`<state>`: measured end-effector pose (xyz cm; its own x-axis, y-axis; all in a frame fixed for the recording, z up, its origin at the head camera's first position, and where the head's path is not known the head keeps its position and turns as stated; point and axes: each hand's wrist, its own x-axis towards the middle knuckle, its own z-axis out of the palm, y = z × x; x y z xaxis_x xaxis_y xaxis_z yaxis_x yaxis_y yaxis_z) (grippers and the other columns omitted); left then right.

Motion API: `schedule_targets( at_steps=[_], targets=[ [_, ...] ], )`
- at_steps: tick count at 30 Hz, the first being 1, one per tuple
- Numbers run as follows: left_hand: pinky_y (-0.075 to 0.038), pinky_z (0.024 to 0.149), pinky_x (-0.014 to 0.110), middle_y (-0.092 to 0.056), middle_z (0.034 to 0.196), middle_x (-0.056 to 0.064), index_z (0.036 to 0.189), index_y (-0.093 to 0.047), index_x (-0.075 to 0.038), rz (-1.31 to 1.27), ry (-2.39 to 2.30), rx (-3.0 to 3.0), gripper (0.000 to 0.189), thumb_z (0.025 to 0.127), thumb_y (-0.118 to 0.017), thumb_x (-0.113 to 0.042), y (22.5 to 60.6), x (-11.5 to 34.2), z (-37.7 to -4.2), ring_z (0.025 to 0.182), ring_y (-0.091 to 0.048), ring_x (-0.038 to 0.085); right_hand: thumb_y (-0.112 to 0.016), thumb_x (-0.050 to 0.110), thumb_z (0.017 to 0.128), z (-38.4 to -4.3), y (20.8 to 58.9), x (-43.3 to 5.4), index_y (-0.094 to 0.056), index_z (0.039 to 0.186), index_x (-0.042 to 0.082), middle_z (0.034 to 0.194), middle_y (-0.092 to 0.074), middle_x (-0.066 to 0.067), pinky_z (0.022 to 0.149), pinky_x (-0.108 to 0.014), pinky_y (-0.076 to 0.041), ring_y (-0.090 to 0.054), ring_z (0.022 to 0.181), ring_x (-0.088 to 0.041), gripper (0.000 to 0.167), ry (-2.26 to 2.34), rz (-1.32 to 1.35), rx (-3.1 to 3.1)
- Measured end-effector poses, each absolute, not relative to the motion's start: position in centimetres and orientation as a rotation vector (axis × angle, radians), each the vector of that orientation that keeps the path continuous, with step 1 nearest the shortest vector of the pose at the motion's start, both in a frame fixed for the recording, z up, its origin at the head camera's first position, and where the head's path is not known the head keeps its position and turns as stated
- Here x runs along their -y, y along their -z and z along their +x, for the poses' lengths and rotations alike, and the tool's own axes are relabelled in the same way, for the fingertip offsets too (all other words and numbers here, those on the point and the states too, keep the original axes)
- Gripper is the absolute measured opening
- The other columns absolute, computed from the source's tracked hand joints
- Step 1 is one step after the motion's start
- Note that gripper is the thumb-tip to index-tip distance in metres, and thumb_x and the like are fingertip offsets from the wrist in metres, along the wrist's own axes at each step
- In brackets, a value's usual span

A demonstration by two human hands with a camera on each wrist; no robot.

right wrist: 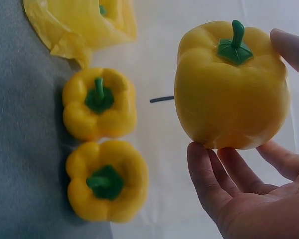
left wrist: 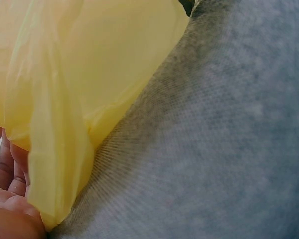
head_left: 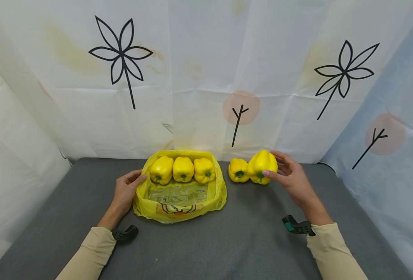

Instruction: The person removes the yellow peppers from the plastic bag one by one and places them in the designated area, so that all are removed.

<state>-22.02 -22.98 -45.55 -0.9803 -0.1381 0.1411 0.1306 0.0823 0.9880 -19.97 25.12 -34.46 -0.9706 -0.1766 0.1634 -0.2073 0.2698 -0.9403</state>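
My left hand (head_left: 125, 191) pinches the left rim of a yellow plastic bag (head_left: 178, 213), whose mouth is spread wide. Inside, three yellow bell peppers (head_left: 183, 169) stand in a row along the back, stems facing me. My right hand (head_left: 294, 182) grips another yellow bell pepper (right wrist: 231, 94) between thumb and fingertips, its green stem showing in the right wrist view. Two more peppers rest on the table to the right of the bag, one nearer it (right wrist: 99, 117) and one beside that (right wrist: 127, 199). In the head view the held pepper overlaps the farther one.
A grey cloth-covered table (head_left: 206, 249) lies beneath everything. Behind it hangs a white curtain (head_left: 199, 77) with drawn flowers, right at the back edge near the peppers. More curtain panels close in the left and right sides. Both wrists wear dark bands.
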Motion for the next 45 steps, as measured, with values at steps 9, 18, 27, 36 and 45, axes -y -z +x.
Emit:
schedule_targets(
  at_steps=[9, 18, 27, 36, 45],
  targets=[
    [-0.056, 0.077, 0.020, -0.066, 0.104, -0.010, 0.133, -0.059, 0.011, 0.014, 2.016, 2.153, 0.045, 0.101, -0.066, -0.020, 45.5, 22.9, -22.0, 0.093, -0.064, 0.007, -0.070, 0.018, 0.099, -20.3, 34.5, -26.4, -0.028, 0.160, 0.007, 0.155, -0.033, -0.019, 0.090, -0.014, -0.048, -0.044, 0.134, -0.024, 0.075, -1.804, 0.308, 2.505],
    [-0.056, 0.078, 0.020, -0.067, 0.104, -0.012, 0.134, -0.059, 0.010, -0.013, 2.003, 2.151, 0.047, 0.101, -0.067, -0.022, 45.7, 23.0, -22.1, 0.093, -0.065, 0.007, -0.068, 0.021, 0.100, -20.9, 34.7, -28.0, -0.026, 0.161, 0.009, 0.157, -0.030, -0.020, 0.091, -0.014, -0.046, -0.048, 0.125, -0.012, 0.075, -1.785, 0.280, 2.534],
    [-0.056, 0.078, 0.020, -0.067, 0.104, -0.010, 0.133, -0.060, 0.010, -0.006, 2.027, 2.132, 0.045, 0.100, -0.068, -0.021, 45.6, 23.0, -22.2, 0.094, -0.065, 0.007, -0.069, 0.024, 0.100, -21.5, 34.3, -29.0, -0.024, 0.162, 0.008, 0.157, -0.030, -0.020, 0.091, -0.015, -0.045, -0.048, 0.125, -0.012, 0.078, -1.767, 0.241, 2.582],
    [-0.056, 0.077, 0.020, -0.068, 0.103, -0.010, 0.131, -0.062, 0.010, 0.007, 2.029, 2.133, 0.044, 0.100, -0.068, -0.020, 45.6, 23.0, -22.2, 0.093, -0.065, 0.007, -0.067, 0.027, 0.101, -21.8, 34.2, -30.2, -0.025, 0.161, 0.007, 0.157, -0.029, -0.022, 0.091, -0.013, -0.044, -0.052, 0.118, -0.005, 0.077, -1.765, 0.252, 2.595],
    [-0.055, 0.078, 0.020, -0.067, 0.102, -0.010, 0.133, -0.060, 0.011, 0.049, 2.044, 2.135, 0.044, 0.100, -0.067, -0.018, 45.5, 22.9, -22.1, 0.093, -0.064, 0.007, -0.065, 0.029, 0.102, -22.1, 34.2, -31.4, -0.023, 0.161, 0.005, 0.156, -0.028, -0.023, 0.089, -0.011, -0.044, -0.051, 0.115, -0.003, 0.077, -1.734, 0.221, 2.612]
  ],
)
